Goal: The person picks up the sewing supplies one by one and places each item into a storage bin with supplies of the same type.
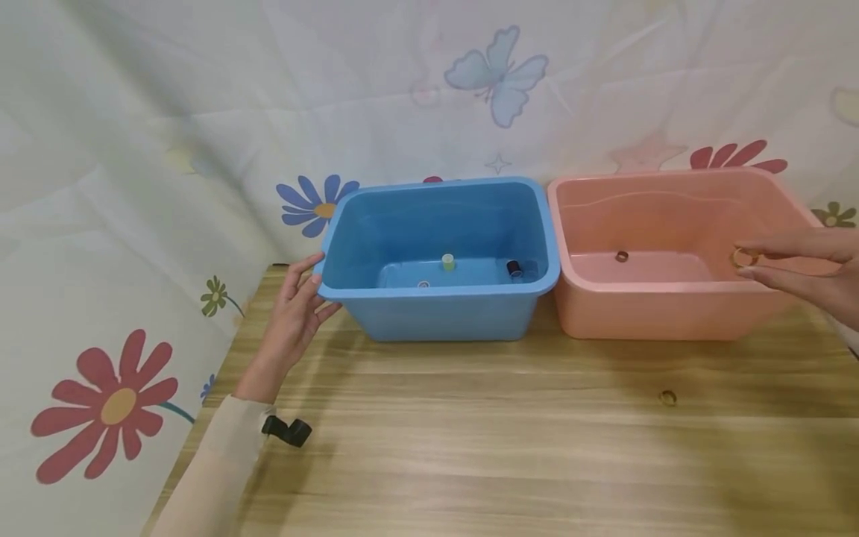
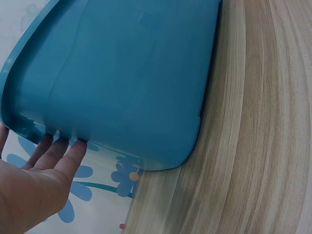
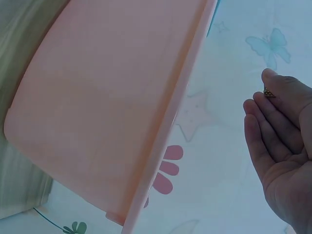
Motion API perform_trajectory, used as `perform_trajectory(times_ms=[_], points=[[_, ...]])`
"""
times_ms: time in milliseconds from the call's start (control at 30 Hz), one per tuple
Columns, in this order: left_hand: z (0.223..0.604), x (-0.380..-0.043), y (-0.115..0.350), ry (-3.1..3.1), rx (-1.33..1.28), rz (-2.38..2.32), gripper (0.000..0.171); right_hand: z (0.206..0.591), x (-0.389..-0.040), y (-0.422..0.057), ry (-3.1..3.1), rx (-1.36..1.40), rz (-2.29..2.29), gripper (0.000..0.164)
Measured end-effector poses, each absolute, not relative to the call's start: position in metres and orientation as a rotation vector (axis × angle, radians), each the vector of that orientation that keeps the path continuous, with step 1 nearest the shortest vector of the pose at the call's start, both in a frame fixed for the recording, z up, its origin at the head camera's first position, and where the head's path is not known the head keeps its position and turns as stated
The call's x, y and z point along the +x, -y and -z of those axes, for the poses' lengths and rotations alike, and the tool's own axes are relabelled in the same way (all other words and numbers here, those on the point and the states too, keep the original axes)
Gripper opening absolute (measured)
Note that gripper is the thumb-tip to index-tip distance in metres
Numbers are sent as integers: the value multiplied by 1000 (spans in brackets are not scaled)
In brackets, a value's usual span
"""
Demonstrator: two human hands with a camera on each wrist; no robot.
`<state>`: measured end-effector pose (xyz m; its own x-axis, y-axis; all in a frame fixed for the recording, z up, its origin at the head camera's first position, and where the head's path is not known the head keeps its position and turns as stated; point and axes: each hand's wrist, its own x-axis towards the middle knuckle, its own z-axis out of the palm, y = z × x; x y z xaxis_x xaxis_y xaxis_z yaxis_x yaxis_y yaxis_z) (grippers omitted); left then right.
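My left hand [image 1: 291, 321] is at the left end of a blue tub [image 1: 436, 317]. Its fairly straight fingers touch the outer wall just under the rim, as the left wrist view shows. Above the right part of a pink tub [image 1: 644, 313], my right hand [image 1: 822, 270] pinches a gold-coloured ring [image 1: 734, 259] between thumb and fingertip. Only a patterned bit of that ring [image 3: 267, 92] shows in the right wrist view. One similar ring [image 1: 622, 256] lies inside the pink tub, and another ring [image 1: 667, 398] is on the table in front of it.
Inside the blue tub are a pale green cylinder [image 1: 448, 262], a dark cylinder [image 1: 513, 268] and a small round piece [image 1: 423, 284] partly hidden by the front rim. Both tubs stand side by side on a wooden table [image 1: 470, 447]. A patterned cloth [image 1: 376, 89] hangs behind.
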<state>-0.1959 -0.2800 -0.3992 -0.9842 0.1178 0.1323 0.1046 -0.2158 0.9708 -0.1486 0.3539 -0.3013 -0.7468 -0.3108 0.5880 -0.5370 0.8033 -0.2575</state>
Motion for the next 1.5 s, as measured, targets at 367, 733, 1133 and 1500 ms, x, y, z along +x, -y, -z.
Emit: perform_trajectory(times_ms=[367, 733, 1133, 1500], points=[[399, -195, 280, -1965, 268, -2429, 45, 296, -171, -355, 2519, 627, -602, 24], [398, -195, 279, -1981, 254, -2426, 45, 279, -203, -362, 2635, 540, -692, 22], [396, -194, 278, -1966, 268, -2429, 45, 255, -234, -368, 3005, 363, -310, 43], [397, -196, 279, -1975, 257, -2421, 45, 251, -272, -386, 3127, 563, -125, 35]])
